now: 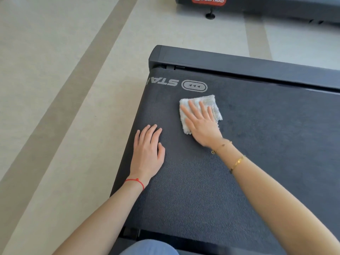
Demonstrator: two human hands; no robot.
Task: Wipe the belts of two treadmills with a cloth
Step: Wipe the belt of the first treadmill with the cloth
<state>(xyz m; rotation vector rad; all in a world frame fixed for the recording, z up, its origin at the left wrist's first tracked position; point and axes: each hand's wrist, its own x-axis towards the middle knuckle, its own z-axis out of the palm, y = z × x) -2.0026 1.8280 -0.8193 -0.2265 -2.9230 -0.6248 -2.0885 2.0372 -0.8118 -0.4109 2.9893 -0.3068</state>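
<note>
Cloth (200,111) under flat right hand (202,126) — on belt (257,144).

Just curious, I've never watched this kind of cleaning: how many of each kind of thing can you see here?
Dark grey treadmills: 2
White terry cloth: 1
Bare hands: 2
Wrist bracelets: 3
Total: 8

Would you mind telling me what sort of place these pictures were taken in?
Probably a gym or fitness room: a dark textured treadmill belt printed with a logo, a second machine with a red Star Trac badge beyond, and pale striped flooring.
</note>
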